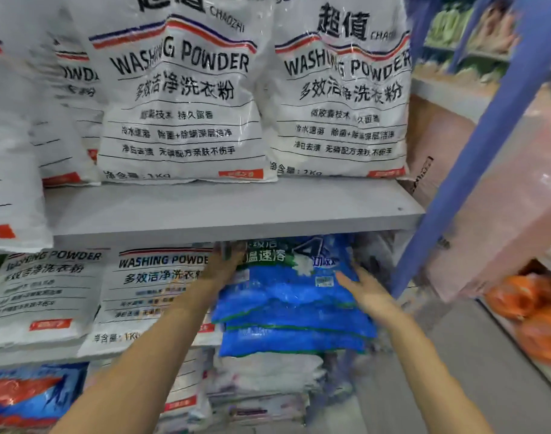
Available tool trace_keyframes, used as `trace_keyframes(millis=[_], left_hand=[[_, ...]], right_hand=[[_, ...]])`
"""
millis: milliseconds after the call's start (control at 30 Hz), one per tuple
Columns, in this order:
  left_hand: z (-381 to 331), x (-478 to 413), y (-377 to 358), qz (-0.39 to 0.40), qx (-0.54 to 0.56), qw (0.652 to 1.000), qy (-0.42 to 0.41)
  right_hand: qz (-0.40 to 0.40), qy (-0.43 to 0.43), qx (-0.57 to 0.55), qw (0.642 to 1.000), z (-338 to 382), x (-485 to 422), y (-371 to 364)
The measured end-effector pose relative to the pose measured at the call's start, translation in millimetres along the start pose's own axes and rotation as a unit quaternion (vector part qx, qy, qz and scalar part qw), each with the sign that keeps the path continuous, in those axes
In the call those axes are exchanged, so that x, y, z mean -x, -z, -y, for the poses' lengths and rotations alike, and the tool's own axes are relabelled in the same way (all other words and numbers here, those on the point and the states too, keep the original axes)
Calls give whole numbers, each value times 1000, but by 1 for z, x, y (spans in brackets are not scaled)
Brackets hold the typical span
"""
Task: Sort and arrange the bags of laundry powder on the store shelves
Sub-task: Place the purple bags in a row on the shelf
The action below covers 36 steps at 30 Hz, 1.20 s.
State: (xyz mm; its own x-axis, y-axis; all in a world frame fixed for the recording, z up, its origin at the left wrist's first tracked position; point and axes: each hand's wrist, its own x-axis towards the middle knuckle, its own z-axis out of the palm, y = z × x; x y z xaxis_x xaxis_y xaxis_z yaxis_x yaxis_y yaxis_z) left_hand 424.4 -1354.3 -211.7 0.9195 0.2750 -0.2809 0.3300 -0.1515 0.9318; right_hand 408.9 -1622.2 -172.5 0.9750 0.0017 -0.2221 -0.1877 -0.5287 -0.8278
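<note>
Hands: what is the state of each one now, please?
Left hand: at the left edge of the blue bags; grip too blurred to tell.
Right hand: open, straight fingers against the blue bags.

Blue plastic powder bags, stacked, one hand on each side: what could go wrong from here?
1. The stack of blue plastic bags seems to jut past the grey shelf edge; it may slide out if the left hand or right hand eases off.
2. The left forearm crosses a white washing powder bag and could drag it.

stacked bags [293,308] right of leaning bags [155,283], under shelf board [236,211]
</note>
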Motion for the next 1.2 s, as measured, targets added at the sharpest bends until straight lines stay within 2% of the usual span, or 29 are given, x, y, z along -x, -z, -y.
trace_keyframes(millis=[67, 133, 233, 333, 433, 600, 700, 767, 833, 900, 967, 1000, 1033, 1067, 1133, 1200], left_hand=[[15, 9, -5, 0, -73, 997, -28], [31, 12, -10, -23, -121, 992, -40], [32, 10, -9, -55, -196, 978, -42], [28, 14, -11, -61, -204, 975, -69], [30, 22, -17, -61, -213, 969, -110], [32, 26, -19, -15, -246, 959, -141], [35, 26, -19, -15, -252, 960, -121], [38, 25, -20, -27, -256, 959, -118], [38, 23, -21, -28, -260, 958, -117], [36, 21, -21, -22, -259, 959, -115], [34, 20, -20, -15, -253, 962, -106], [33, 20, -19, -14, -251, 962, -105], [33, 20, -19, -14, -250, 962, -105], [33, 21, -19, -15, -250, 962, -106], [34, 24, -19, -19, -250, 962, -109], [37, 30, -20, -27, -247, 962, -118]], right_hand=[[-33, 22, 119, 992, -18, 12, -15], [-125, 33, 204, 970, -27, 16, -23], [-182, 39, 202, 962, -15, 5, -24], [-212, 76, 281, 933, -13, 7, -26], [-192, 48, 398, 896, -15, 7, -28], [-113, -4, 483, 868, -17, 1, -40], [-65, -45, 551, 831, -16, 10, -40], [-75, -59, 568, 817, -13, 15, -36], [-123, -7, 576, 808, 1, 12, -32], [-192, 116, 549, 805, 25, -1, -37], [-223, 230, 476, 819, 41, -19, -49], [-177, 236, 434, 851, 44, -30, -53], [-121, 200, 412, 881, 42, -41, -57], [-75, 155, 412, 895, 34, -50, -58], [-57, 152, 393, 905, 9, -60, -54], [-87, 187, 355, 912, -8, -56, -49]])
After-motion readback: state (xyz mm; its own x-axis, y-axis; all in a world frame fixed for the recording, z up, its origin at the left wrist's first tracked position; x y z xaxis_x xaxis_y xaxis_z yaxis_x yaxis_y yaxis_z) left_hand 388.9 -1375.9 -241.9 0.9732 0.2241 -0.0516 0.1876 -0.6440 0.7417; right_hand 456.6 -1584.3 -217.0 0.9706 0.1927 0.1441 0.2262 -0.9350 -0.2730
